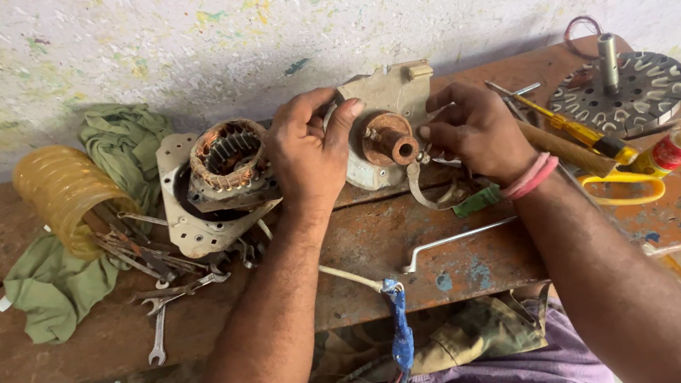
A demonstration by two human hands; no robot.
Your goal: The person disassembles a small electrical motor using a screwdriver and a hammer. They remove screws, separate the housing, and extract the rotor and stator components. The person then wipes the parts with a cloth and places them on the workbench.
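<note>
Left hand (pixel 307 154) grip closed on motor housing (pixel 383 117) — right hand (pixel 476 130) pinching its edge

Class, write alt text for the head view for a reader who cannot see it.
Two bare hands, left hand and right hand, grip a grey motor housing with a rusty hub on a rusty workbench. A copper-wound stator, spanners and a green rag lie left.

One view only: head cam, worn by you, looking down & fwd at the rusty bench (pixel 417 251), close range. Faces the paint-flecked wall (pixel 318 12) behind it. Your forearms enter from bottom edge; lap visible bottom centre. No 2nd view, so no overlap.
</note>
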